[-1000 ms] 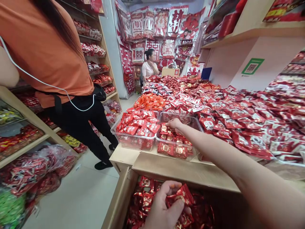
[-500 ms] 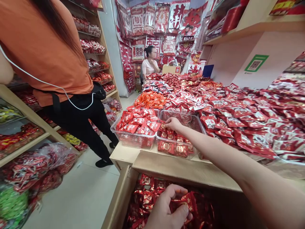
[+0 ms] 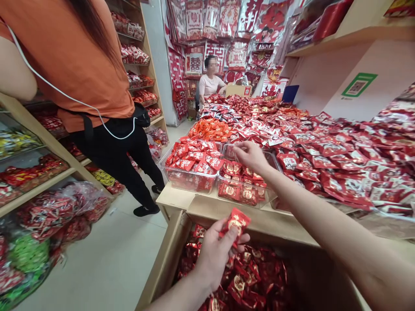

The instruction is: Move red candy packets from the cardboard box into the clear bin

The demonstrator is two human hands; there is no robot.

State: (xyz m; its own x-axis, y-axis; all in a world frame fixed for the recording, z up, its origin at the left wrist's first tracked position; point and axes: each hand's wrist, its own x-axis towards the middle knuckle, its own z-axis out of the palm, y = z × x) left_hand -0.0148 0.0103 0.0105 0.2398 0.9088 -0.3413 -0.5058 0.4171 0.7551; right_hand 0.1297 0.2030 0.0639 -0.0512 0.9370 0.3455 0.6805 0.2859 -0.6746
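Note:
My left hand (image 3: 217,246) is closed on a red wrapped candy (image 3: 238,222) with gold print, pinched between thumb and fingers above the open cardboard box (image 3: 177,242). Inside that box lie many loose candies (image 3: 238,285) in the same shiny red wrapping. Farther forward, my right hand (image 3: 254,157) hovers over a clear plastic bin (image 3: 275,162), its fingers bent and slightly apart, with no candy visible in them. Red-and-gold candies stand in rows in the front part of this bin, and its back part is partly hidden by my hand.
A bin of red packets (image 3: 194,162) stands to the left on the wooden counter (image 3: 168,196). Heaps of packets (image 3: 337,164) spread right and back. A person in an orange shirt (image 3: 97,73) stands left; another sits behind the counter. Bagged goods (image 3: 55,211) lie on the floor.
My left hand has risen out of the box with a candy. My right hand has lifted away from the candies in the bin and moved slightly right. The view has shifted a little.

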